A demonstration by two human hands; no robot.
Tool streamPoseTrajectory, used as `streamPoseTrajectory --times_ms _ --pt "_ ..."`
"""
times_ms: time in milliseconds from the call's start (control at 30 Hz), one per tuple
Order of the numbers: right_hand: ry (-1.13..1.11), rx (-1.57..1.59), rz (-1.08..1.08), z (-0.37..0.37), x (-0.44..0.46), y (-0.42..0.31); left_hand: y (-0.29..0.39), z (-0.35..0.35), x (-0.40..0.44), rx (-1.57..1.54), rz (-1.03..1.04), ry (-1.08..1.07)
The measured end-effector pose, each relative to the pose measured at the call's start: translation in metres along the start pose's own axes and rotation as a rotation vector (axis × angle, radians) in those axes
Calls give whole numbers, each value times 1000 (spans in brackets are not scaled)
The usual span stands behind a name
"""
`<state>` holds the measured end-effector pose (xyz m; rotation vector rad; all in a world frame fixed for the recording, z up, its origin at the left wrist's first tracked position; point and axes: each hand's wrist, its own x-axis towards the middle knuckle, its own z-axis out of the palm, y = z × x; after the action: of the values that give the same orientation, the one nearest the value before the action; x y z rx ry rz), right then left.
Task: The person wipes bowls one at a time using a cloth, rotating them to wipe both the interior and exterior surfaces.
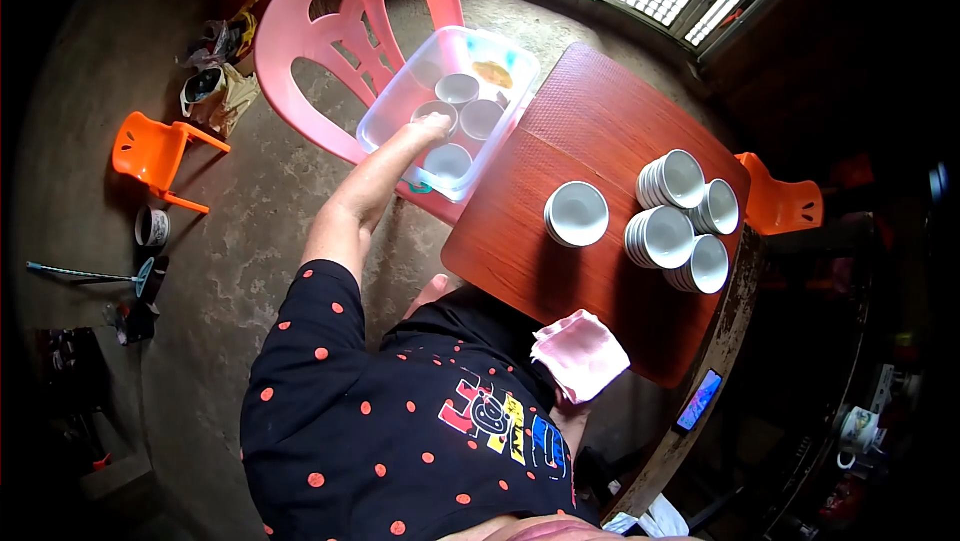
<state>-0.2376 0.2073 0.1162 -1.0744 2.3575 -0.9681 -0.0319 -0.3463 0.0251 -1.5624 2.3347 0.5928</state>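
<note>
My left arm reaches into a clear plastic bin (375, 131) that rests on a pink chair. Inside it, my left hand (432, 127) is closed at the rim of a white bowl (424, 109), its fingers partly hidden. More white bowls (482, 119) lie around that one in the bin. Close to my body, my right hand (574, 419) grips a folded pink cloth (580, 353), which covers most of its fingers. On the red-brown table (510, 211) a short stack of white bowls (577, 214) stands apart from several taller stacks (664, 237).
The pink chair (290, 31) stands against the table's left side. A phone (698, 400) lies on a worn wooden edge at lower right. Orange chairs (150, 151) stand at the left and behind the table. Plastic bags (220, 96) sit on the floor.
</note>
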Motion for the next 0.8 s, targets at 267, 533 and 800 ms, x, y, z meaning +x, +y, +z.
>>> streamPoseTrajectory --times_ms 267,533,800 --pt "-79 214 49 3 22 -11 10 -32 -33 -134 -49 246" --pt "-261 1774 -69 15 131 -74 102 -82 -230 -1448 512 537" --pt "177 305 -801 38 115 -134 173 24 -320 -1031 717 81"
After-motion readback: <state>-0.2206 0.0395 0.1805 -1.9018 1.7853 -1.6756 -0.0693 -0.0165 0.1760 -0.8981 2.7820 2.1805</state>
